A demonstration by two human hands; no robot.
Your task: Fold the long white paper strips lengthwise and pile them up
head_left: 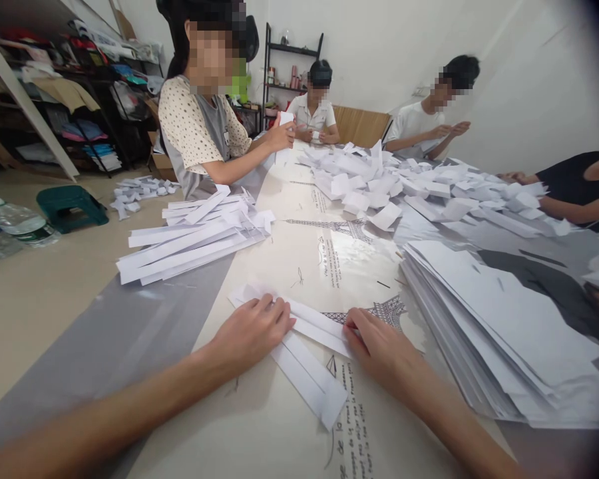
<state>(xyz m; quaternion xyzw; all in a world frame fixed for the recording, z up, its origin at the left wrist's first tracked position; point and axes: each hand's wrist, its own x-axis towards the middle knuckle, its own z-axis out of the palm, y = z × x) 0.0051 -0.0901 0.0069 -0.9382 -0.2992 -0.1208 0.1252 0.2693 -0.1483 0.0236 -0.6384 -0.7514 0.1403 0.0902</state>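
Note:
Two white folded paper strips cross on the printed table cover in front of me. The upper strip (319,327) runs between my two hands. My left hand (257,326) presses with bent fingers on the place where the strips meet. My right hand (379,336) pinches the right end of the upper strip. The lower strip (312,382) slants down to the right, its near end free. Beyond my left hand lies a pile of long folded strips (194,236). Right of my right hand is a tall stack of white sheets (499,332).
A large heap of folded white papers (394,179) covers the far right of the table (259,426). Several people sit around it, one at the left holding paper. A green stool (72,206), a bottle (22,223) and more folded papers are on the floor at the left.

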